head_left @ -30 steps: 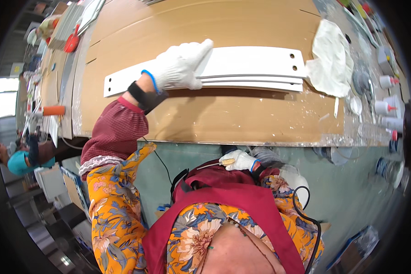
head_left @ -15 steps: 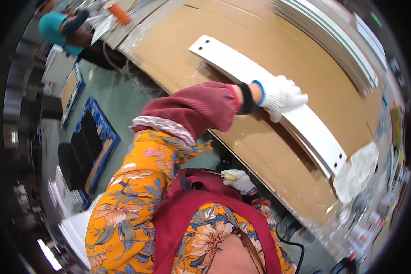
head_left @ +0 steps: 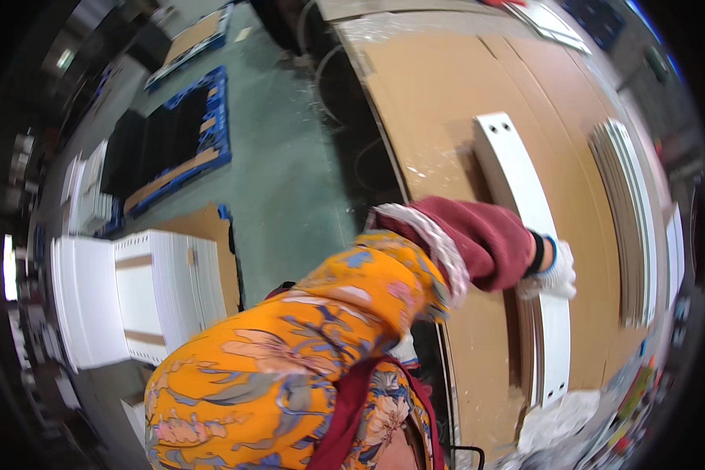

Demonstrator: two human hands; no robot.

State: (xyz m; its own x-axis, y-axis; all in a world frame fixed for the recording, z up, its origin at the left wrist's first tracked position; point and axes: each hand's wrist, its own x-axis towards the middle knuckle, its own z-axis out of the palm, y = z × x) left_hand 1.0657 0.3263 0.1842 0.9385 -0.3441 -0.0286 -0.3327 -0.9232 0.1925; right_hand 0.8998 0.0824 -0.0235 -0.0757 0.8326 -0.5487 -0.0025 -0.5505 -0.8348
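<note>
A long, curved white panel with paired dark holes at both ends lies on the cardboard-covered table. At least one similar white piece shows under its left edge. My left hand, in a white knit glove, is closed over the panel past its middle, toward the near end. Of my right hand, only a bit of white glove shows beyond my left sleeve. Its fingers, and anything in them, are hidden.
Several curved panels are stacked along the table's right side. Crumpled white sheeting touches the panel's near end. On the floor to the left stand a blue pallet with black pieces and a stack of white boards.
The view has swung, so the table now sits farther right. My left hand stays on the panel. My right hand, earlier holding a thin tool with a pale handle, is now mostly covered.
</note>
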